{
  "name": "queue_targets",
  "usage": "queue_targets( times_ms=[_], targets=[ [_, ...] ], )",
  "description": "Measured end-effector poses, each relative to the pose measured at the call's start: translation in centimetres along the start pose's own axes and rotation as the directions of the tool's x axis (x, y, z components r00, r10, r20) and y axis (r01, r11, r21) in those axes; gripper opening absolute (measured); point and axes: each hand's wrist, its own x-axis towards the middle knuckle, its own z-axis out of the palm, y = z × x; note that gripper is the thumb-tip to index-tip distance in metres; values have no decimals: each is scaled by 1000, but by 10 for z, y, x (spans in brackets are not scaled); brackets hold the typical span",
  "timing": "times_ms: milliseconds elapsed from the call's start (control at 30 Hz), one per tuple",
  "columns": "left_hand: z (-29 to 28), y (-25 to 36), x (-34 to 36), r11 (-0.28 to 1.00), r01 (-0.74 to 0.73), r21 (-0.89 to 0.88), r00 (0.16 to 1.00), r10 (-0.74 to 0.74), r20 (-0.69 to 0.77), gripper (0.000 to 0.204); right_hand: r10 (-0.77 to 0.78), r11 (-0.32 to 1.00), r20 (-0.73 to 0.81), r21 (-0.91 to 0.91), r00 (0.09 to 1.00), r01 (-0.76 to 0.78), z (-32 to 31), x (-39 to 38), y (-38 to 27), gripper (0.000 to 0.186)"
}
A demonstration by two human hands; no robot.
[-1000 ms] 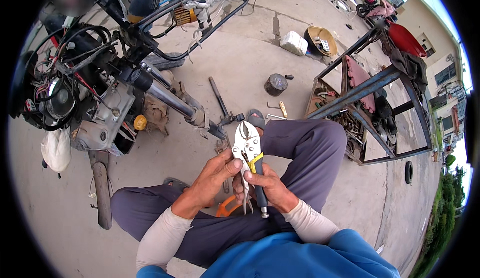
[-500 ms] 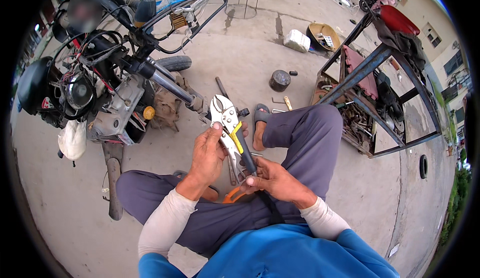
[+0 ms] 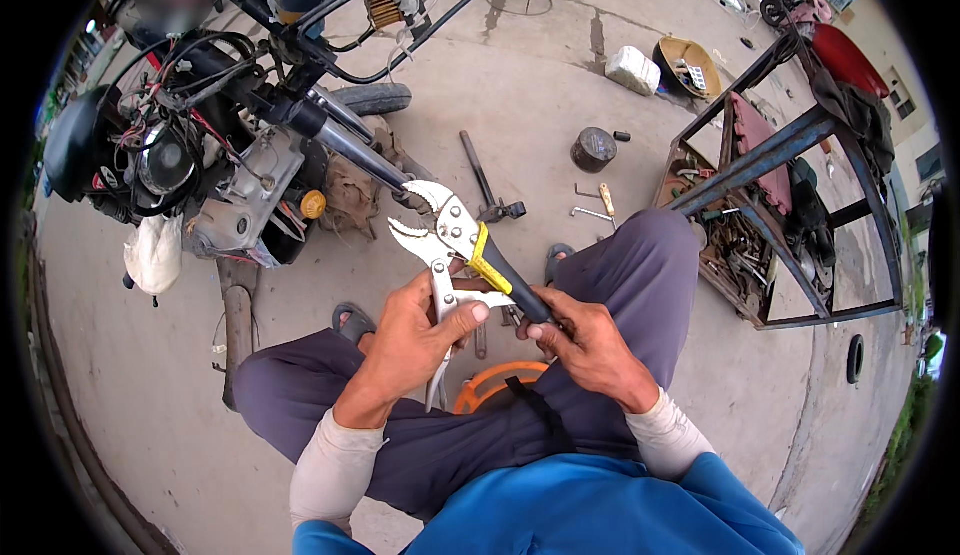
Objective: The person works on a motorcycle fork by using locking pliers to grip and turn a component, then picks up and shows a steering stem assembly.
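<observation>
I have locking pliers (image 3: 455,235) raised over my lap, jaws spread apart, with a yellow-and-black grip. My left hand (image 3: 410,350) is closed round the silver lower handle. The fingers of my right hand (image 3: 590,345) grip the end of the black handle. Behind the pliers is the dismantled motorcycle's fork tube (image 3: 355,160); whether the jaws touch it I cannot tell. A long dark steel tool (image 3: 475,170) lies on the concrete beyond. An orange plastic object (image 3: 470,395) shows between my legs.
The motorcycle (image 3: 215,190) with loose wiring fills the left. A blue metal frame rack (image 3: 760,155) with tools stands right. Ahead are a dark can (image 3: 593,150), small hand tools (image 3: 605,200), a white jug (image 3: 632,70), a tan basin (image 3: 688,67). A tyre (image 3: 855,360) lies far right.
The pliers' jaws have opened wide, the silver handle has swung out, and the head has tilted left. My right hand has moved up and right along with the black handle.
</observation>
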Motion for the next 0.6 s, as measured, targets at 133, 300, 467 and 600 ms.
queue_targets(
  times_ms=[133,300,467,600],
  targets=[
    [-7,-7,13,936,87,-341,996,-93,-2,50,99,956,16,276,995,-99,3,8,-3,37],
    [-13,-4,27,850,40,-525,994,-89,-68,51,-118,993,-233,-30,965,115,8,6,13,28],
    [-10,-3,30,900,53,-432,999,-51,16,56,-217,955,-346,-270,913,125,18,3,6,24],
    [-15,-5,29,824,163,-543,986,-111,127,53,-383,863,-333,-462,862,205,26,2,17,22]
  ],
)
